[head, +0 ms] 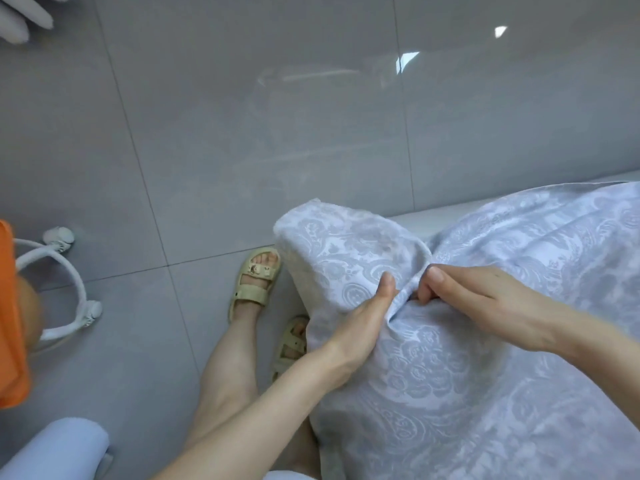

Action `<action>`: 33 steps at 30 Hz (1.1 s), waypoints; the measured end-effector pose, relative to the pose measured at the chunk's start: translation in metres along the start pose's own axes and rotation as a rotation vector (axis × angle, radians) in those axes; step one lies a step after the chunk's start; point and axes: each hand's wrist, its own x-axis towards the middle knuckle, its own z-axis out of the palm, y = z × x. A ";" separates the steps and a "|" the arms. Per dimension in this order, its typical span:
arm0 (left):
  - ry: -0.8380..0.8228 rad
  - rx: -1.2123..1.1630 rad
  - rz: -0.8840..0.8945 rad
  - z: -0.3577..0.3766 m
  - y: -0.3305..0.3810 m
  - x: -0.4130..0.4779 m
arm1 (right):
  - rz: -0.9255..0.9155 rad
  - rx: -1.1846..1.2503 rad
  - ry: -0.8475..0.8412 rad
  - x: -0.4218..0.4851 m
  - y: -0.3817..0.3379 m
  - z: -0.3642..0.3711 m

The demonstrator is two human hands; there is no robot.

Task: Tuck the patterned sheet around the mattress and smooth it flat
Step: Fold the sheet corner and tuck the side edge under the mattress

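The patterned sheet lies over the bed at the lower right of our view. Its pale blue damask is pulled over the near corner of the mattress, where a strip of cream side shows just left of the cloth. At that corner we see the fabric bunched into a raised fold between the two hands. The left hand grips the fold from the left, its thumb laid straight along the cloth and its other fingers hidden in the gather. The right hand pinches the same fold from the right with curled fingers. The two hands are nearly touching.

Below the corner we see two feet in cream sandals on the grey tiled floor. Farther left stand a white curved frame on casters and an orange object at the edge of view.
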 end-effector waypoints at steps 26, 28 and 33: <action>-0.319 0.168 0.025 0.034 0.000 -0.017 | 0.699 -0.171 -0.555 0.049 0.079 -0.057; -0.309 0.091 -0.038 0.017 0.001 -0.009 | 0.677 -0.066 -0.489 0.043 0.080 -0.057; -0.110 0.116 -0.092 -0.009 -0.018 0.011 | 0.665 0.022 -0.415 0.025 0.068 -0.058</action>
